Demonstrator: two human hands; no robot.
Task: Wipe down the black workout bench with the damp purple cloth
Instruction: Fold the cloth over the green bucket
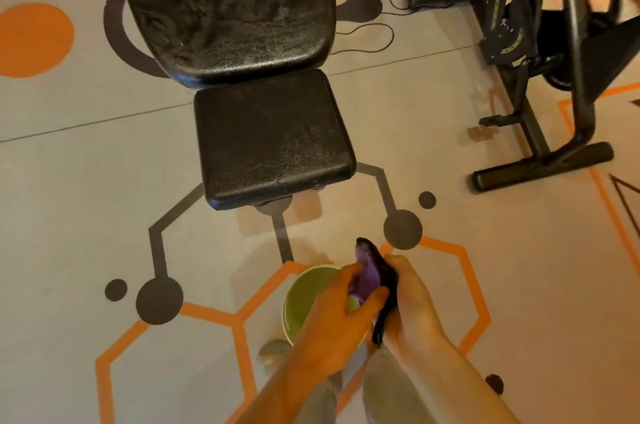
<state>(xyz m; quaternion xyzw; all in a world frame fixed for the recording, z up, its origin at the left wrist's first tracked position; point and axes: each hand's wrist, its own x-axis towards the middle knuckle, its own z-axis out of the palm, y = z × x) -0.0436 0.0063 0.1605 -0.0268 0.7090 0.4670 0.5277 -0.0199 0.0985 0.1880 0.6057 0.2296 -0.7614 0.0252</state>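
Note:
The black workout bench (270, 136) stands on the floor ahead of me, its square seat pad near and its wide back pad (225, 8) beyond, both showing dull streaky patches. Below the seat, both my hands hold the purple cloth (367, 276), which looks dark and wet along its right side. My left hand (341, 311) grips the cloth's lower part from the left. My right hand (408, 295) grips its dark edge from the right. The cloth is bunched between them, above a green bowl.
A green bowl (303, 299) sits on the floor under my hands, near my feet. A black exercise bike (540, 84) stands at the right, its base bar near the bench. Cables lie on the patterned floor behind the bench.

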